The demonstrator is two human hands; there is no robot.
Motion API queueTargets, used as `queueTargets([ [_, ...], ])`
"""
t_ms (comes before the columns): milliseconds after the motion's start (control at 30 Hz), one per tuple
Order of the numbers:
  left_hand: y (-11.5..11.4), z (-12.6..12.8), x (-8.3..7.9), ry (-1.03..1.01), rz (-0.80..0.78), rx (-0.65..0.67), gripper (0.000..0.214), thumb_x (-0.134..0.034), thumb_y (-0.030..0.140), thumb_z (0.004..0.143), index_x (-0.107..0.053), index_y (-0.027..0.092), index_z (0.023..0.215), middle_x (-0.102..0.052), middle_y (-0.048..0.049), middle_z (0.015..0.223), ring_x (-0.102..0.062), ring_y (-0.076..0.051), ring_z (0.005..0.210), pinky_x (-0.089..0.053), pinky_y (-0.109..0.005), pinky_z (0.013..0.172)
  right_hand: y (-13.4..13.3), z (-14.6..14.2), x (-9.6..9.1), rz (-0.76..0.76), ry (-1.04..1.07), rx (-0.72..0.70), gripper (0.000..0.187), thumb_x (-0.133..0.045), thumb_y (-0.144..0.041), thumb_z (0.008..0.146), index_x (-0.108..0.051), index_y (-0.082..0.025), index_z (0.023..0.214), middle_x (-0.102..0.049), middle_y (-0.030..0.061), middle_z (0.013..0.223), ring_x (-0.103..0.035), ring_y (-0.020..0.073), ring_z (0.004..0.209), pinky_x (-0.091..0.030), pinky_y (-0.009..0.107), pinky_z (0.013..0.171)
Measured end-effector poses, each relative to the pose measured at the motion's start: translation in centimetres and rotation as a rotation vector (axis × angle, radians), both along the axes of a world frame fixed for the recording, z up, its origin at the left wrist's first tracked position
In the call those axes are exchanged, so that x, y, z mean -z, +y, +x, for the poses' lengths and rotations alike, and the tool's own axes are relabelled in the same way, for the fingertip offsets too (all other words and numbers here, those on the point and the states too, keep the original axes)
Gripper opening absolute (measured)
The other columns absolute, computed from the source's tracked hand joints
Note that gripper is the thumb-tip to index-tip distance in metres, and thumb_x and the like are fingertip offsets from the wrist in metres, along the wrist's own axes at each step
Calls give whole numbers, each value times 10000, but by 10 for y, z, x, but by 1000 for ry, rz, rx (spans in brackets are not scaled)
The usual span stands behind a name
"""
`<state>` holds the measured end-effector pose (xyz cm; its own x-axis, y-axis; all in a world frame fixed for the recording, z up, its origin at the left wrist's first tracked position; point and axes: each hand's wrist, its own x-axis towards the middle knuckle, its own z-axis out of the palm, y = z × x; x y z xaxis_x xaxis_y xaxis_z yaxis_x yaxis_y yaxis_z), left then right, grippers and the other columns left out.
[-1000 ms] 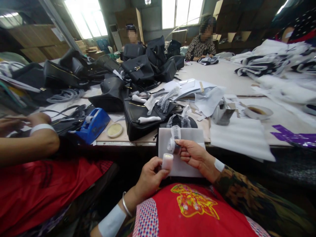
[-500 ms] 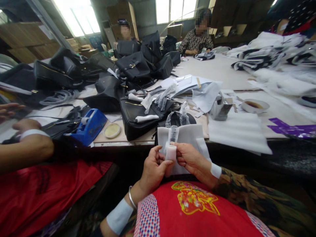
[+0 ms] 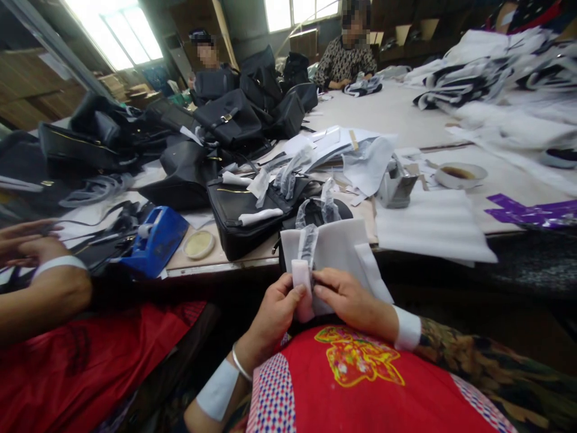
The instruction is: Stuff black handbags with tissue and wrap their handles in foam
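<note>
In front of my red apron, a narrow white foam strip point(image 3: 301, 275) stands upright against a bag strap wrapped in clear plastic point(image 3: 308, 242). My left hand point(image 3: 276, 305) pinches the strip from the left, thumb across its front. From the right, my right hand point(image 3: 354, 302) closes its fingers at the strip's edge, where a small dark part of the strap shows; its fingertips are partly hidden. Behind both hands, a white foam sheet point(image 3: 347, 246) covers the front of a black bag point(image 3: 342, 208) leaning at the table edge. The plastic-wrapped strap loops up over the bag's top.
A black handbag point(image 3: 234, 210) with foam-wrapped handles lies just beyond. To the left are a blue tape dispenser point(image 3: 155, 240), a tape roll point(image 3: 199, 245) and a co-worker's hands point(image 3: 33, 243). A metal holder point(image 3: 396, 183) and foam sheets point(image 3: 433, 222) lie right; bags pile up behind.
The foam strip, curled between my fingers before, now stands taller and straighter along the strap. My right hand has slid lower beside it. The view has shifted slightly.
</note>
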<state>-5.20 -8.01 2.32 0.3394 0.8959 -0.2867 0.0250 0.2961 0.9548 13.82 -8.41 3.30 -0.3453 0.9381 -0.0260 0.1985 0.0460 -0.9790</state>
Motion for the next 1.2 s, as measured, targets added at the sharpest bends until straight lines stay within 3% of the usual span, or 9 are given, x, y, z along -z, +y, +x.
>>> queueTargets([
  [67, -2, 1, 2, -11, -17, -7, 359, -643, 479, 899, -683, 161, 1062, -704, -73, 973, -637, -197, 853, -528, -324, 808, -8, 1, 10, 265, -176, 3, 142, -501, -191, 930, -637, -185, 888, -604, 77, 875, -547, 203, 822, -456, 337, 764],
  [167, -1, 3, -3, 156, 151, 13, 280, -619, 409, 914, -709, 167, 1025, -680, -88, 1040, -628, -223, 966, -508, -370, 932, -10, 0, 22, 419, -336, 5, 211, -427, -168, 966, -620, -183, 882, -579, 83, 836, -529, 203, 770, -456, 335, 726],
  [300, 1, 7, -14, 373, 392, 25, 235, -579, 260, 910, -718, 189, 1085, -618, -107, 1219, -559, -255, 1196, -411, -403, 1093, -2, 0, 26, 424, -338, -52, 214, -441, -160, 952, -608, -181, 821, -599, 81, 814, -543, 195, 739, -456, 317, 685],
  [500, 1, 4, -20, 371, 330, 135, 225, -512, 279, 956, -678, 182, 1073, -672, -73, 1054, -633, -214, 999, -497, -342, 939, 2, 2, 26, 214, -78, -69, 211, -495, -213, 983, -647, -189, 838, -669, 46, 846, -606, 183, 791, -484, 301, 751],
  [667, -1, 3, -21, 380, 326, 126, 241, -494, 327, 971, -670, 182, 1047, -682, -76, 1040, -638, -216, 962, -513, -332, 893, 1, 3, 35, 386, -85, -115, 122, -527, -164, 934, -645, -191, 912, -656, 74, 925, -601, 201, 851, -493, 317, 779],
  [767, -2, 3, -20, 333, 283, 124, 286, -474, 354, 987, -674, 186, 1101, -689, -94, 1109, -642, -234, 1014, -522, -340, 903, 3, 3, 41, 501, -218, -136, 87, -559, -148, 883, -625, -193, 848, -637, 77, 861, -570, 200, 776, -482, 313, 716],
  [867, -2, 0, -20, 326, 289, 165, 323, -451, 366, 1004, -665, 189, 1169, -684, -101, 1162, -636, -242, 1072, -508, -355, 961, 4, 1, 42, 586, -309, -102, 145, -526, -192, 919, -623, -186, 812, -639, 89, 818, -553, 197, 717, -467, 312, 672],
  [1000, 0, -5, -24, 371, 401, 227, 331, -440, 352, 1014, -666, 190, 1194, -668, -106, 1210, -615, -242, 1136, -462, -364, 1042, 6, 0, 33, 513, -285, -143, 170, -512, -224, 942, -632, -177, 832, -663, 98, 830, -589, 202, 740, -480, 310, 691],
  [1200, -4, -1, -21, 443, 310, 151, 313, -460, 382, 996, -680, 166, 1050, -713, -88, 1013, -655, -225, 917, -516, -335, 842, 10, 6, 21, 260, -170, -263, 152, -499, -178, 920, -637, -173, 856, -712, 93, 926, -649, 207, 839, -512, 321, 793],
])
